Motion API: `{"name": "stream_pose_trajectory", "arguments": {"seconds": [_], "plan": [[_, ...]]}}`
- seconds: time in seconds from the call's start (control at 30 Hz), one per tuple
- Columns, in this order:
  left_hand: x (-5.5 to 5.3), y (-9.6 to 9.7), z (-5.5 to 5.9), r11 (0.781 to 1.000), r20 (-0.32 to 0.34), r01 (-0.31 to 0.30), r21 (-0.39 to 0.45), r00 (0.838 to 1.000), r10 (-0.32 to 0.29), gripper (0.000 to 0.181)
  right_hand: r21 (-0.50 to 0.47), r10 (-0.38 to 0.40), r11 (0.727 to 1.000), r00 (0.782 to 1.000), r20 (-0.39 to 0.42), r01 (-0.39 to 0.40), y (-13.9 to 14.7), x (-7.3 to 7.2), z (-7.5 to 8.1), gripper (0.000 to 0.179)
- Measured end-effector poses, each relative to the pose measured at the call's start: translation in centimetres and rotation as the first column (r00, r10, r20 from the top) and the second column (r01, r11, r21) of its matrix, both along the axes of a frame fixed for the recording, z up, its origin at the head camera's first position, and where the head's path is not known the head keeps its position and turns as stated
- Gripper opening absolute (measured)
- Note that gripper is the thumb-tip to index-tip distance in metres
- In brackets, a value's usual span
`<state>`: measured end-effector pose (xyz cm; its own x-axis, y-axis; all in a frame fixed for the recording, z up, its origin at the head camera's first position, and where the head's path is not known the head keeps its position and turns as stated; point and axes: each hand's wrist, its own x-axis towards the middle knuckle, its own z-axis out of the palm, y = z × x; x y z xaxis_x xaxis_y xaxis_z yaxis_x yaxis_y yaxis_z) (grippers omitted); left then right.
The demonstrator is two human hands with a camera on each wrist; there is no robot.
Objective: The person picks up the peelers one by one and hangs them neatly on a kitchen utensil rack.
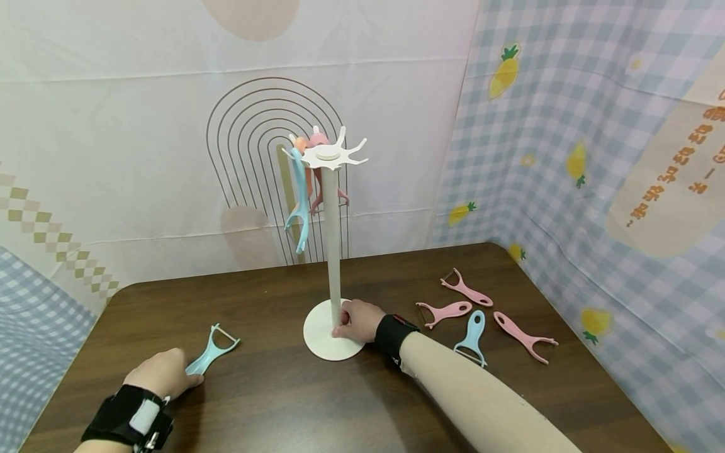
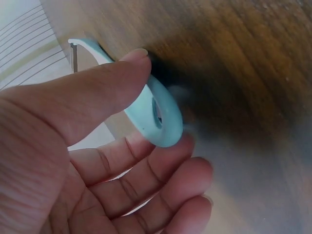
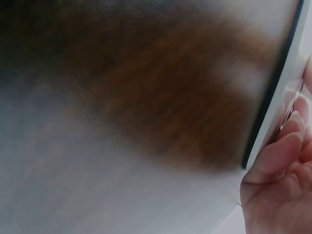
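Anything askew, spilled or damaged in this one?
No, nothing stands out. The white stand looks upright, with hung peelers at its top; the left hand holds a blue peeler. Four loose peelers at right point different ways, but no damage or spill shows.

The left hand [image 1: 161,372] has free table [image 1: 260,396] rightward (until the white stand [image 1: 332,245] intervenes).

From my remote station I list: left hand [image 1: 162,372], bare; at its wrist, one broad black band [image 1: 116,415] with a pale rectangular patch [image 1: 144,416] and a small shiny fitting [image 1: 151,440] at its edge. Right hand [image 1: 362,319], bare; one black wristband [image 1: 389,336], small reddish marking [image 1: 406,321] on top. Right forearm [image 1: 481,393]: smooth; sleeved or not, I cannot tell.
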<state>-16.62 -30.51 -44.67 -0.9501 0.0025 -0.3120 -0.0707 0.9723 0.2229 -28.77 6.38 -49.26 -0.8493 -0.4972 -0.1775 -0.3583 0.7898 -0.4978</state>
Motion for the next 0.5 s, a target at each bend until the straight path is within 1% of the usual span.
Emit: {"name": "stream_pose_trajectory", "arguments": {"seconds": [0.1, 0.2, 0.5], "plan": [[-0.08, 0.01, 0.06, 1.000, 0.018, -0.006, -0.003, 1.000, 0.006, 0.039, 0.001, -0.001, 1.000, 1.000, 0.002, 0.001, -0.01, -0.04, 0.00, 0.033], [-0.07, 0.05, 0.14, 1.000, 0.022, -0.003, -0.001, 1.000, 0.003, 0.038, -0.001, -0.004, 1.000, 1.000, 0.006, 0.004, -0.01, -0.01, 0.01, 0.032], [0.28, 0.53, 0.28, 1.000, -0.016, 0.016, 0.023, 1.000, -0.016, 0.035, -0.008, -0.004, 1.000, 1.000, -0.001, 0.004, 0.02, 0.09, 0.00, 0.032]]}}
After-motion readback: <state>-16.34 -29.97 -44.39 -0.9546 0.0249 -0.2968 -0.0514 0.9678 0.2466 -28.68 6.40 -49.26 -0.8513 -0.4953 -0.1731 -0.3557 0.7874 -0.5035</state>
